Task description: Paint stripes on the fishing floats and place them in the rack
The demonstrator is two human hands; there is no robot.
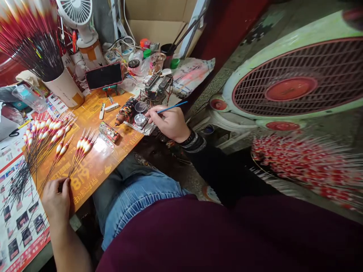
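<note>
My right hand (pixel 170 122) is closed around a thin blue-handled paintbrush (pixel 172 107), its tip end over a small clear round pot (pixel 140 119) with a silvery inside. The pot's transparent lid (pixel 141 107) stands up behind it. At the table's front left, my left hand (pixel 56 198) is curled, thumb and fingertips at the gathered dark stems of a small fan of fishing floats (pixel 84 145) with red, white and yellow bodies. Two more floats (pixel 61 148) lie just left of that fan. A larger heap of floats (pixel 47 130) spreads farther left.
Beside the pot sits a motor-like machine (pixel 129 109); a paint-stained block (pixel 109 133) lies nearer. Behind stand a phone (pixel 104 76), a white tub (pixel 64 88) of long floats and a small fan (pixel 76 15). At right are a large fan (pixel 292 88) and red-white floats (pixel 300 162).
</note>
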